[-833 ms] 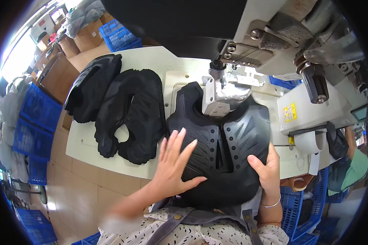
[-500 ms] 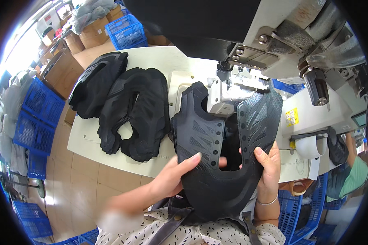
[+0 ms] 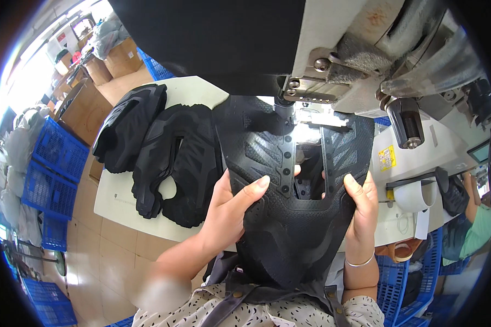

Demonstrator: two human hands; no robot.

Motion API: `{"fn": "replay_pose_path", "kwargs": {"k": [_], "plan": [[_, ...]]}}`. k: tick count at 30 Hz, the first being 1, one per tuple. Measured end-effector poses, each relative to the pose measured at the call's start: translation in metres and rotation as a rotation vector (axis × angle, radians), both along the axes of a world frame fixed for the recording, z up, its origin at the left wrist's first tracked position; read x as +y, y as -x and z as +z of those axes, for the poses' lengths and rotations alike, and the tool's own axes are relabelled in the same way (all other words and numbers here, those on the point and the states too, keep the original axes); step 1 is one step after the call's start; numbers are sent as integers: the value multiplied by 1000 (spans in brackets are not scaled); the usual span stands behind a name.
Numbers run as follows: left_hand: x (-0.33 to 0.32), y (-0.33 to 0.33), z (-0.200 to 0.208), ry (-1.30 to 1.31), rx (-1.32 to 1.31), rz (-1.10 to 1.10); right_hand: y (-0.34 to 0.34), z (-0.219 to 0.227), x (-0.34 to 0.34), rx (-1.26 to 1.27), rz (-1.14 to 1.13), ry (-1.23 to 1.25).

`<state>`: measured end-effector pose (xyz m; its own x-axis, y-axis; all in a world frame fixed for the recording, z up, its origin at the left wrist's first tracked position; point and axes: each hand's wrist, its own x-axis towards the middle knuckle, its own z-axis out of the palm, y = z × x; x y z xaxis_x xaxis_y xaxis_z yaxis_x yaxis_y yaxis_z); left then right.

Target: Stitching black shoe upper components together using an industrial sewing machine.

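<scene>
I hold a black textured shoe upper (image 3: 289, 231) with both hands, its two eyelet-punched flaps stretching away from me on either side of a central opening. My left hand (image 3: 232, 212) grips the left edge, thumb on top and fingers hidden beneath. On the right edge, my right hand (image 3: 361, 210) grips in the same way, its thumb pressed on the surface. Fingertips show through the opening. The far ends of the flaps lie below the sewing machine's head (image 3: 316, 90), beside its lit metal parts; exact contact there cannot be made out.
Two piles of black shoe uppers (image 3: 188, 163) (image 3: 128, 128) lie at left on the pale worktable (image 3: 123, 201). Blue crates (image 3: 57, 158) and cardboard boxes (image 3: 84, 111) stand beyond. A white cup-shaped part (image 3: 414, 195) sits at right, above another blue crate (image 3: 390, 283). A person in green works at far right.
The shoe upper has moved forward under the machine head, and its flaps lie closer together. Both hands keep their grip. The whole view has shifted slightly.
</scene>
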<state>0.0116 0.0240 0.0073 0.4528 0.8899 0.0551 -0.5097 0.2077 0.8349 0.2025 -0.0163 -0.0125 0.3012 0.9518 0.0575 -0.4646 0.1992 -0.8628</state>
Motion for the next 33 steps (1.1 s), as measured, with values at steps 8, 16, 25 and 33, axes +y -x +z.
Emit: {"fn": "replay_pose_path", "kwargs": {"k": [8,16,25,33], "plan": [[10,-5,-3,-89,52,6,0,3,-6,8,6,-108],[8,-9,-6,-190,104,49,-4,-4,-10,-42,-32,-96],[1,-1,-20,-211,330,138,-9,-6,-22,-252,-38,-81],[23,-9,-18,-254,306,166,-8,-5,-7,-274,-47,-127]]}}
